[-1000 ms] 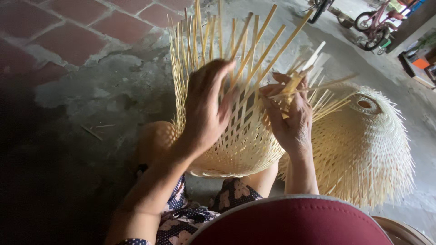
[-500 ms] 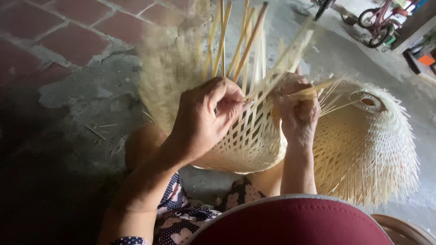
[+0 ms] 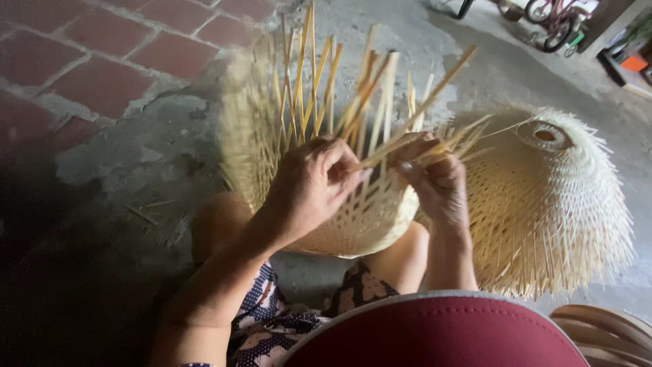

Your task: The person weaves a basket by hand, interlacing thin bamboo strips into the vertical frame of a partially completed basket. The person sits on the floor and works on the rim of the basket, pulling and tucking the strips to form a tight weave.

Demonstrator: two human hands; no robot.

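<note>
A half-woven bamboo basket (image 3: 353, 221) rests on my knees, its loose pale strips (image 3: 319, 88) sticking up and fanning out. My left hand (image 3: 312, 187) is closed around the woven wall and pinches strips near the middle. Just to its right, my right hand (image 3: 435, 177) grips a bundle of thin strips that angles up and to the right. The two hands nearly touch. The basket's far side is hidden behind the strips and my hands.
A finished dome-shaped bamboo weave (image 3: 550, 204) lies on the concrete at the right. Red brick paving (image 3: 102, 61) fills the upper left. A small bicycle (image 3: 553, 17) stands far back. A dark red cap brim (image 3: 441, 333) covers the bottom edge.
The basket has turned in my hands and its upright strips have swung. My left hand curled from flat on the weave into a pinch on the strips. My right hand stayed on its bundle.
</note>
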